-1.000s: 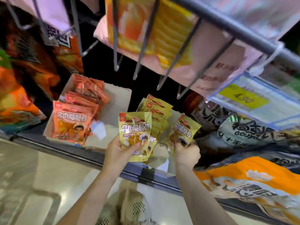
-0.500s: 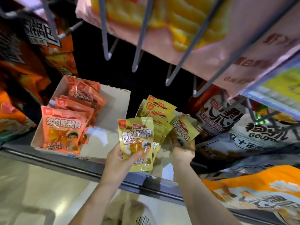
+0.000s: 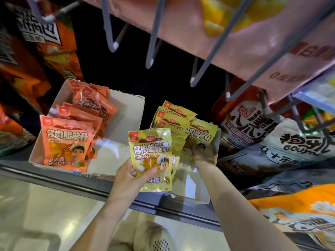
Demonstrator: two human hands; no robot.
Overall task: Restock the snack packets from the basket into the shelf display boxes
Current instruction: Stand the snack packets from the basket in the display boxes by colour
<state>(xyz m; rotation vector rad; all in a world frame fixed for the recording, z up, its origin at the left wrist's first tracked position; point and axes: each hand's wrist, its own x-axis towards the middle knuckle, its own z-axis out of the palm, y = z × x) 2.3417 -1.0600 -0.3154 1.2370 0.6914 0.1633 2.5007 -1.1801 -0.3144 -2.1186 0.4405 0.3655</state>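
My left hand (image 3: 129, 178) grips a yellow snack packet (image 3: 151, 156) upright in front of the right display box (image 3: 201, 194). Deeper in that box, my right hand (image 3: 204, 156) holds another yellow packet (image 3: 200, 134) at its right side, against several standing yellow packets (image 3: 172, 118). To the left stands a second white display box (image 3: 125, 113), with several orange packets (image 3: 66, 142) in it. The basket cannot be made out.
Grey wire hooks (image 3: 150, 44) and a pink bag (image 3: 253, 42) hang close overhead. Large snack bags (image 3: 290, 147) crowd the shelf on the right, and orange bags (image 3: 27, 60) fill the left. The grey shelf rail (image 3: 90, 185) runs along the front edge. Pale floor lies below.
My right hand has pushed its yellow packet deeper into the right box. The left hand keeps its packet in about the same place. The camera has moved closer to the shelf.
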